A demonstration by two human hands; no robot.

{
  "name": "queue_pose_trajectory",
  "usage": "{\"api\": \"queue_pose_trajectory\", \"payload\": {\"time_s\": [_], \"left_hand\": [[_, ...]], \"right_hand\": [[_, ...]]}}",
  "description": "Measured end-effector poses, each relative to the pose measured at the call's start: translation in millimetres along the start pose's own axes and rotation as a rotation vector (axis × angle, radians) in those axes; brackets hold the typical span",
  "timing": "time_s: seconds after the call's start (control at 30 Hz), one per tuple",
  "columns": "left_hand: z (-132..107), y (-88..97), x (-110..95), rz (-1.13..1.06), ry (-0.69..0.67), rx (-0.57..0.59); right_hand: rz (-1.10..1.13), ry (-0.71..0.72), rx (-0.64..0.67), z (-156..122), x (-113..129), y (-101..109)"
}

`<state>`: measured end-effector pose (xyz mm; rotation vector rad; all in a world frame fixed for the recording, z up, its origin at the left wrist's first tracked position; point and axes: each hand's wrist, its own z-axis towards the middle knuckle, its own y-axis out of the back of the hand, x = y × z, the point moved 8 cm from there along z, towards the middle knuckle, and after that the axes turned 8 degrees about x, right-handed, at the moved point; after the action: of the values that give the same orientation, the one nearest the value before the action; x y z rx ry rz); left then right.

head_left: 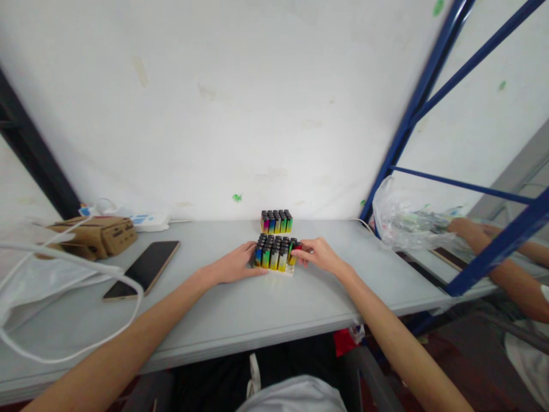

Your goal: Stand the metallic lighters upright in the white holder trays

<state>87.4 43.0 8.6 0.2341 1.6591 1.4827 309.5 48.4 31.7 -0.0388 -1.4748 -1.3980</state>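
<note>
A white tray of several upright rainbow-coloured lighters (274, 253) stands in the middle of the grey table (240, 309). My left hand (237, 264) lies against the tray's left side, fingers stretched along its front edge. My right hand (318, 255) is at the tray's right side, its fingertips pinched on a red lighter (297, 247) at the corner. A second, smaller block of lighters (277, 221) stands behind the tray, close to the wall.
A phone (143, 267) lies face up left of my hands, beside a brown cardboard box (98, 234), a white power strip (148, 220) and white cables (64, 260). A blue shelf frame (412, 114) rises at right, with a plastic bag (397, 223). Another person's arm (493, 252) reaches behind it.
</note>
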Motion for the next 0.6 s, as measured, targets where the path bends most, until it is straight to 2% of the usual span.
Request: {"api": "queue_pose_trajectory", "payload": {"time_s": [0.17,0.23,0.3,0.4,0.47,0.53,0.6], "left_hand": [[-4.2,11.0,-4.4,0.055,0.061,0.062],[-13.5,25.9,2.4,0.076,0.155,0.071],[-31.9,49.6,19.5,0.082,0.312,0.025],[-81.3,101.0,48.7,0.327,0.549,-0.213],[-124.0,122.2,71.7,0.494,0.752,-0.279],[-165.9,124.7,98.9,0.543,0.978,-0.212],[-195.3,114.0,121.0,0.519,1.112,-0.094]], "right_hand": [[0.016,0.019,0.005,0.0,6.4,-2.0],[-0.014,0.019,0.008,-0.3,4.6,-2.9],[-0.075,0.011,0.004,0.1,0.6,-3.0],[-0.156,0.001,-0.015,3.0,-5.4,-2.9],[-0.184,0.0,-0.009,5.8,-7.1,-5.0],[-0.198,0.004,0.005,7.3,-6.4,-7.8],[-0.207,0.016,0.01,6.5,-3.2,-9.4]]}}
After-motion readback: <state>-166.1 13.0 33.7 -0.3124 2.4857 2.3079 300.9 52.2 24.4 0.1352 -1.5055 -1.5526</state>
